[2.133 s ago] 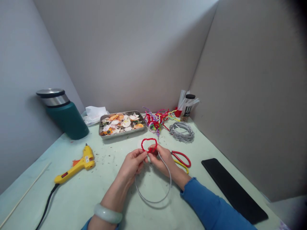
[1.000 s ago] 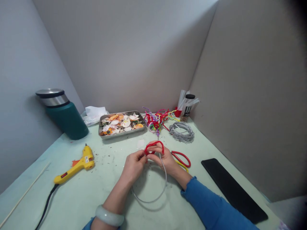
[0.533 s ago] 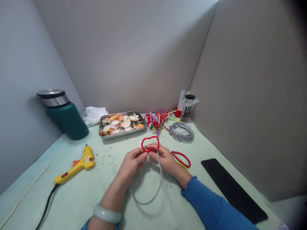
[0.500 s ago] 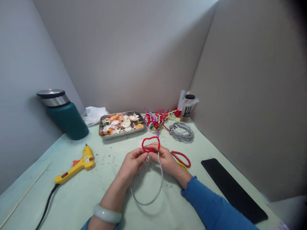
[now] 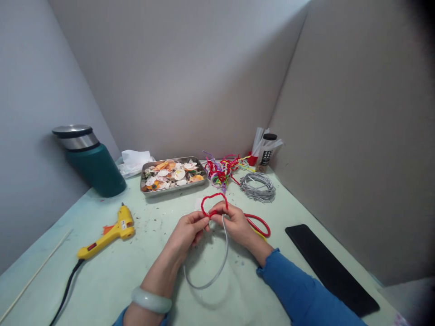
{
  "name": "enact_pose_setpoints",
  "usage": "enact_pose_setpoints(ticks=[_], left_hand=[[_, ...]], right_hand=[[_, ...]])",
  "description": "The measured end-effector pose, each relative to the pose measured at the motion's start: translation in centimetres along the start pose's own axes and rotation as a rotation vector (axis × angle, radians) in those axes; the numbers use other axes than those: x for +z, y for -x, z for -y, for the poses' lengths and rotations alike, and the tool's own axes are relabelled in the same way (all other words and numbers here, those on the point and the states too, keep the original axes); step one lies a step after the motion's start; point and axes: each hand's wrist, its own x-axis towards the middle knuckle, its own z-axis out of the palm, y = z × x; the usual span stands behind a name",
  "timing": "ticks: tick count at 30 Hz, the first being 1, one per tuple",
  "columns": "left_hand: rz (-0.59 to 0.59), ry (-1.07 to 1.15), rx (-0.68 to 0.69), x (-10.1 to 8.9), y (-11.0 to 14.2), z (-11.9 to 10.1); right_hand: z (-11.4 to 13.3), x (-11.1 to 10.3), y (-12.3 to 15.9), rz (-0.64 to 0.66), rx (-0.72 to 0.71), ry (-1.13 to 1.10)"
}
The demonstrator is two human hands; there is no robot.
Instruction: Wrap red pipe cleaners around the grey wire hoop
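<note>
Between my two hands is a red pipe cleaner (image 5: 213, 195), bent into a rounded loop that stands up above the fingers. My left hand (image 5: 190, 228) pinches its lower end between thumb and forefinger. My right hand (image 5: 234, 224) is closed on the other side of the loop, its fingertips near the left ones. A grey wire (image 5: 221, 267) hangs below the hands in a wide curve; its ends run up into the fingers, where the join with the pipe cleaner is hidden. Behind my right hand lie red-handled pliers or scissors (image 5: 265, 224), partly covered, with a yellow piece beside them.
A metal tray (image 5: 176, 192) of shells stands at the back, beside tangled pipe cleaners (image 5: 222, 170) and a grey wire coil (image 5: 258, 186). On the left are a yellow glue gun (image 5: 108, 240), a glue stick (image 5: 36, 274) and a teal bottle (image 5: 97, 170). A black strip (image 5: 329, 267) lies right.
My right fingers have shifted slightly on the loop, drawing its lower end closer to the left fingertips. The hanging grey wire has swung a little to the left.
</note>
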Motion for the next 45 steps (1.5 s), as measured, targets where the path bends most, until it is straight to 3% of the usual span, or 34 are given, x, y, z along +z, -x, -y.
enact_pose_setpoints(ticks=[5,10,16,19,22,25,34,41,45], left_hand=[[0.007,0.014,0.004,0.0,0.1,-0.2],[-0.017,-0.161,0.027,0.0,-0.2,0.0],[-0.092,-0.495,0.173,-0.4,-0.4,0.1],[-0.141,-0.687,0.259,-0.5,-0.1,0.0],[-0.154,-0.772,0.296,-0.4,0.1,0.0],[-0.164,-0.781,0.318,-0.3,0.2,0.1],[-0.214,-0.867,0.338,-0.2,0.2,0.1],[-0.244,-0.869,0.332,-0.4,0.0,0.2],[-0.277,-0.88,0.319,-0.6,0.0,0.1]], right_hand=[[-0.1,0.1,0.0,-0.023,0.045,-0.032],[0.2,0.1,0.1,-0.014,0.083,-0.032],[-0.4,-1.2,-0.2,0.204,0.177,-0.17],[-0.4,-1.9,-0.4,0.215,0.25,-0.28],[0.0,-2.0,-0.4,0.153,0.237,-0.396],[0.5,-1.7,-0.2,0.181,0.171,-0.452],[1.1,-1.2,0.0,0.211,0.005,-0.24],[1.5,-1.2,0.1,0.131,0.089,-0.235],[1.5,-1.3,0.3,0.186,0.041,-0.034]])
